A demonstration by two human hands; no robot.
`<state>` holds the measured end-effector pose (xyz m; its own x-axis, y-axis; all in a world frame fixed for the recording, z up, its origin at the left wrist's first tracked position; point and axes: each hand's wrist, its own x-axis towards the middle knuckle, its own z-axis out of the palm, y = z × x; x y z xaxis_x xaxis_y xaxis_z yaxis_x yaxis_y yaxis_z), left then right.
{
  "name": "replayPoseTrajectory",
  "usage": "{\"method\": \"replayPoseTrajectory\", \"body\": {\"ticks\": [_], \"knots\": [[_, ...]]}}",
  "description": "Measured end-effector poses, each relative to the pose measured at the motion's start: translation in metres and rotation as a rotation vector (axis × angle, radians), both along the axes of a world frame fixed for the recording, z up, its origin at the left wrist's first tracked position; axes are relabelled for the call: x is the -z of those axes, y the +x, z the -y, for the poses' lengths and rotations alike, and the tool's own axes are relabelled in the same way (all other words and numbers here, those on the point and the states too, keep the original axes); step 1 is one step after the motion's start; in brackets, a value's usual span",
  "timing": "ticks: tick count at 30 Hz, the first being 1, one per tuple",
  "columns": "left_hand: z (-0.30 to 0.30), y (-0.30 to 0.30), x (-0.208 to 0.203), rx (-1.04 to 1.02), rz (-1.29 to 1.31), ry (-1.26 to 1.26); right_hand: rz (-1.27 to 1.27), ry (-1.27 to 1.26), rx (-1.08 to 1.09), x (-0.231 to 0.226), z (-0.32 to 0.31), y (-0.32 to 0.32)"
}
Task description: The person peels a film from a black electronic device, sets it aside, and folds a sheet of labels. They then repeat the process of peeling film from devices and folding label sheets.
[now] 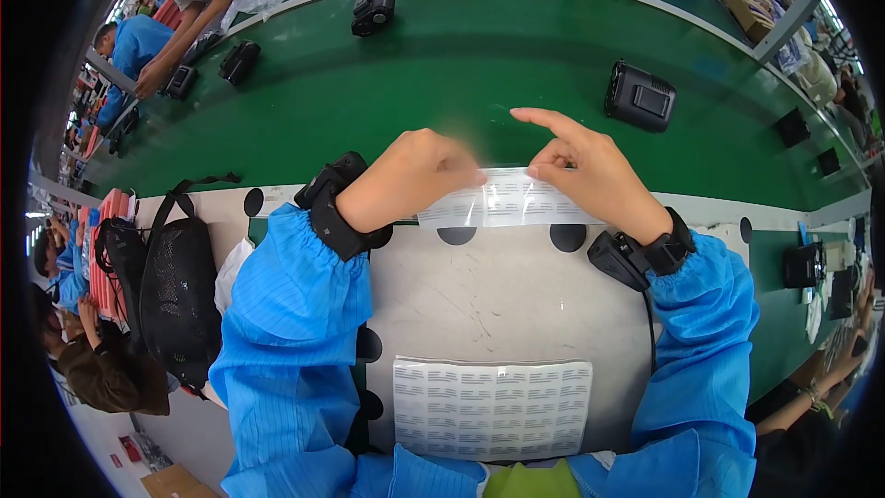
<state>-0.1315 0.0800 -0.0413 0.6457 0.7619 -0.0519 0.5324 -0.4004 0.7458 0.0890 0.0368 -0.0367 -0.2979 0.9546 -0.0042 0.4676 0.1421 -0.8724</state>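
Note:
A narrow strip of white printed labels (498,207) on a shiny backing lies across the near edge of the green belt, under both hands. My left hand (410,177) is closed at its upper left edge; thumb and fingers come together there, partly blurred, and what they pinch is hidden. On the right, my right hand (604,166) pinches the strip's upper edge with thumb and a curled finger, while its index finger points out to the left. A larger label sheet (493,406) with rows of printed labels lies flat close to my body.
On the green belt (461,65) stand several black devices, one (641,95) at right, another (373,9) farther off. A black mesh bag (180,290) sits left of my arm. A cable (654,332) hangs from my right wrist device. Other people work around the belt.

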Motion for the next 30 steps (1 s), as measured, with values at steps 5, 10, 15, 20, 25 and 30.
{"method": "replayPoseTrajectory", "body": {"ticks": [5, 10, 15, 20, 25, 30], "knots": [[0.003, 0.002, -0.009, 0.019, -0.067, -0.064, 0.023, 0.121, -0.025, 0.003, 0.001, 0.0], [-0.003, -0.009, -0.005, 0.048, 0.044, -0.119, -0.012, -0.112, -0.015, -0.005, 0.002, -0.002], [-0.024, -0.028, -0.012, 0.083, 0.02, -0.414, -0.065, -0.261, -0.089, -0.004, 0.003, 0.005], [-0.066, -0.024, 0.0, -0.422, 0.239, 0.003, 0.009, -0.083, -0.077, -0.007, 0.005, 0.006], [-0.183, -0.032, 0.042, -0.834, -0.136, 0.929, -0.085, -0.138, -0.045, -0.007, 0.003, -0.004], [-0.228, -0.004, 0.056, -0.645, -0.475, 1.097, -0.081, -0.133, -0.018, 0.0, 0.003, 0.003]]}}
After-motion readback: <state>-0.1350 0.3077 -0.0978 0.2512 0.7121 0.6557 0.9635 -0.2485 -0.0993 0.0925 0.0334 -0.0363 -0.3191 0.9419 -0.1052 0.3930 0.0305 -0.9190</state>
